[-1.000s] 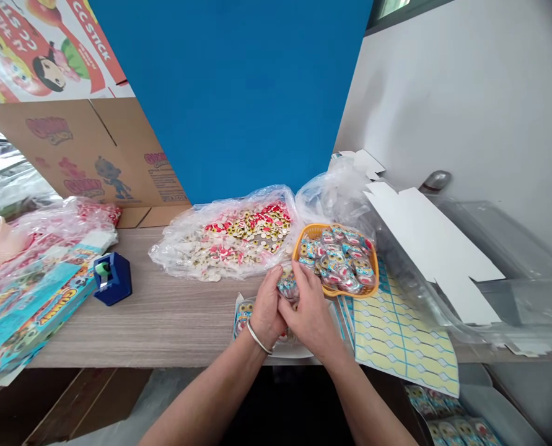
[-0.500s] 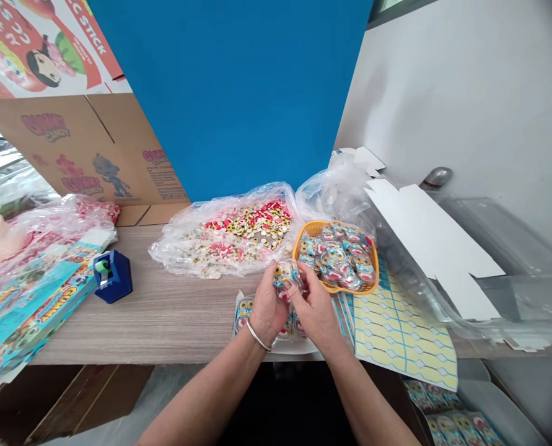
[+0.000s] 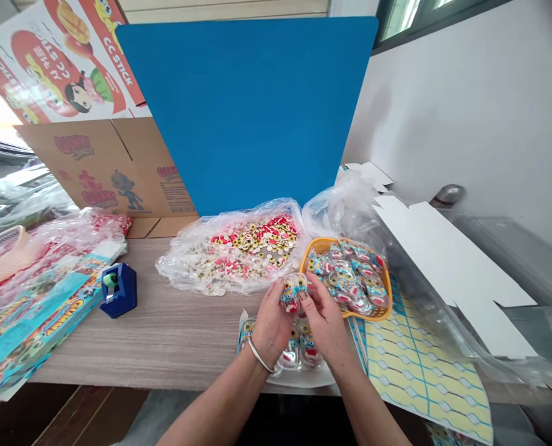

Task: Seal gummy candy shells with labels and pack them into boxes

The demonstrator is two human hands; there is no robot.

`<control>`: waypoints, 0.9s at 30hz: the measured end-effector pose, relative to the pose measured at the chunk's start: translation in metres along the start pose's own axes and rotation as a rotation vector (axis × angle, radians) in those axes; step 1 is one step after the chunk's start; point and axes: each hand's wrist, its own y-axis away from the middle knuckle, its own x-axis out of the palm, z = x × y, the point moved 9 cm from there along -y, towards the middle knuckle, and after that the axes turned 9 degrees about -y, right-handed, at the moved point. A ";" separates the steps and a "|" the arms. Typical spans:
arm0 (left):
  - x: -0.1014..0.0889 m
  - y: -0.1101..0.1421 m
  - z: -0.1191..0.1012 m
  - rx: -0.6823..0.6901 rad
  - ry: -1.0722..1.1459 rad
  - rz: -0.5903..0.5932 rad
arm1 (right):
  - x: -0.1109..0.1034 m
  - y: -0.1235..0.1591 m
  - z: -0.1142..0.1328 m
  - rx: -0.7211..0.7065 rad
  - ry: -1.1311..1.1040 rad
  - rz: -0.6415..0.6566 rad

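Clear plastic pack [image 3: 292, 295] with big yellow eyes is up in both hands, above the table [image 3: 173, 337]. The left hand [image 3: 272, 323] curls around one side of it. The right hand [image 3: 326, 317] pinches the other side, with its thumb on the front. It seems to be held like this so the eyes face the person and the pack can't slip.

Under the hands, more packs [image 3: 310, 350] lie on a flat white base [image 3: 303, 379], maybe close to the body so the arms don't reach far. I can't tell how many, because the hands hide some.

A yellow basket [image 3: 389, 298] full of packs like these sits just past the right hand, likely so it is easy to grab from. Farther back, a see-through bag [image 3: 183, 266] is spread out wide. It probably keeps the tiny red, white and yellow bits [image 3: 261, 238] from rolling away. Well apart on the left, a blue tape holder [image 3: 119, 296] stands clear of both arms.
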 end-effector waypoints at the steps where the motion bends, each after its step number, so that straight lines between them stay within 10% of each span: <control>1: -0.001 0.000 -0.001 -0.002 0.009 -0.006 | 0.000 -0.001 -0.003 0.012 0.001 -0.002; 15: -0.004 0.003 -0.016 -0.035 0.097 -0.101 | -0.022 -0.031 -0.006 0.081 0.101 -0.058; 20: -0.021 0.005 -0.014 -0.095 0.088 -0.174 | -0.060 -0.092 0.013 -0.028 0.631 -0.138; 27: -0.029 0.007 -0.025 -0.063 0.092 -0.196 | -0.049 -0.174 0.009 -0.083 1.357 0.010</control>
